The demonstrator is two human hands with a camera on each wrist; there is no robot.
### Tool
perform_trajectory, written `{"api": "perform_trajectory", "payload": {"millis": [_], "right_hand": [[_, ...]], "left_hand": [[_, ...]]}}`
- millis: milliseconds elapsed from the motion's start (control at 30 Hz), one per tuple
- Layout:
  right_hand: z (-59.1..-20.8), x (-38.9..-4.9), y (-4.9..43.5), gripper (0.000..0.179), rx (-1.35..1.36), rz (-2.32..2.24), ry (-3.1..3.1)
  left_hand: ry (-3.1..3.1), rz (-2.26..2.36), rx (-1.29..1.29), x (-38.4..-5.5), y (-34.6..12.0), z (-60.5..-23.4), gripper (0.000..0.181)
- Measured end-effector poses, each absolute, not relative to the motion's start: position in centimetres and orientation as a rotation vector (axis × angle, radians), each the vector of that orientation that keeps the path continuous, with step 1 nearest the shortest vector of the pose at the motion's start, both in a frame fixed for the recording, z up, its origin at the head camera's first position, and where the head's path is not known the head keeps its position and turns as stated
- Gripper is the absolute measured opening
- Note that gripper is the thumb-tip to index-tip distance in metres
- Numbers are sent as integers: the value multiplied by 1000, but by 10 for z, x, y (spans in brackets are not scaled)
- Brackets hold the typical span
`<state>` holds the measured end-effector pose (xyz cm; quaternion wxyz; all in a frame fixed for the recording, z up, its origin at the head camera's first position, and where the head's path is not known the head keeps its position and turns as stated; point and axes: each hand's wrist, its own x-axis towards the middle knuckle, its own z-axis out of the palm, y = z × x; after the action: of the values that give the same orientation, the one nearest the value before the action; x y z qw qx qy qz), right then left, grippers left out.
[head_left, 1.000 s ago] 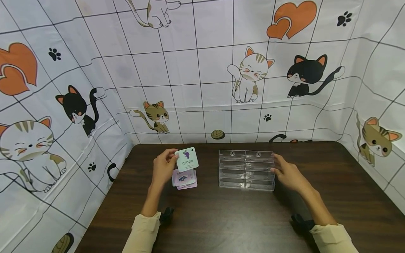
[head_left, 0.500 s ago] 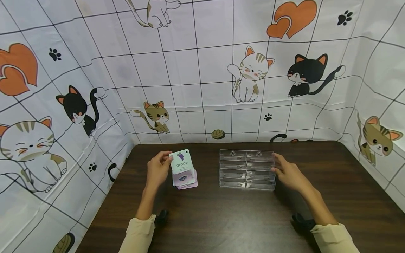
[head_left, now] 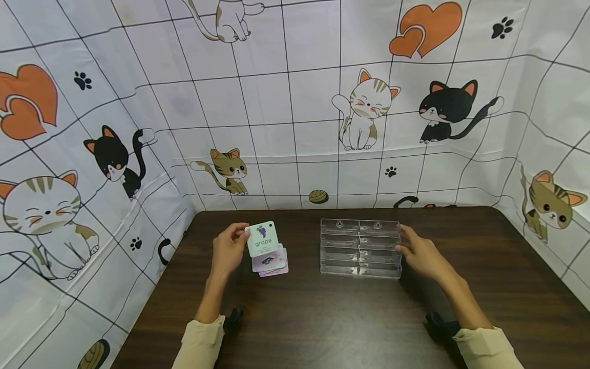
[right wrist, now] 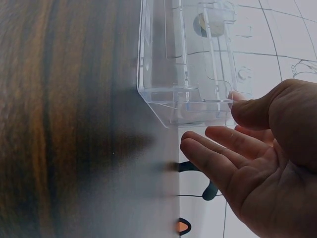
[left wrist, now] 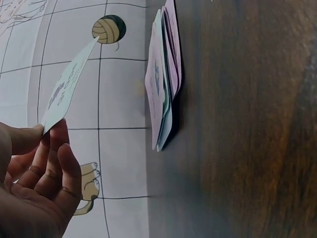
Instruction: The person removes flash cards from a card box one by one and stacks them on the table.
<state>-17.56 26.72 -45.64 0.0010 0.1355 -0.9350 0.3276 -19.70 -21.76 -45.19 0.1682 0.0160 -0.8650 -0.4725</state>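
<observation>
My left hand (head_left: 229, 248) pinches a pale green flash card (head_left: 262, 240) by its left edge, between thumb and fingers. A purple bunch of grapes and the word "grape" are printed on it. The card is tilted in the air, above a small stack of pinkish flash cards (head_left: 268, 262); in the left wrist view a gap separates it from the stack (left wrist: 161, 82). My right hand (head_left: 421, 254) holds the right end of a clear plastic tiered rack (head_left: 359, 248) with thumb and forefinger. Its other fingers (right wrist: 213, 158) stretch out beneath, off the rack.
Everything rests on a dark wood-grain table (head_left: 341, 318). Behind and at both sides hangs a white cloth (head_left: 313, 102) printed with cats, hearts and grid lines. The rack has two columns of slots, with bare tabletop between it and the cards.
My left hand has moved left and slightly nearer me with the grape card, which now overlaps more of the stack's upper left in the head view. My right hand and the rack stay put.
</observation>
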Motion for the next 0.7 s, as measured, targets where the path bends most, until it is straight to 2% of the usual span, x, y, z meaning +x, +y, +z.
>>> {"api": "perform_trajectory", "payload": {"millis": [700], "right_hand": [[-456, -176, 267, 63, 428, 1029, -2937]], "left_hand": [[-2504, -1336, 38, -196, -212, -458, 24]]}}
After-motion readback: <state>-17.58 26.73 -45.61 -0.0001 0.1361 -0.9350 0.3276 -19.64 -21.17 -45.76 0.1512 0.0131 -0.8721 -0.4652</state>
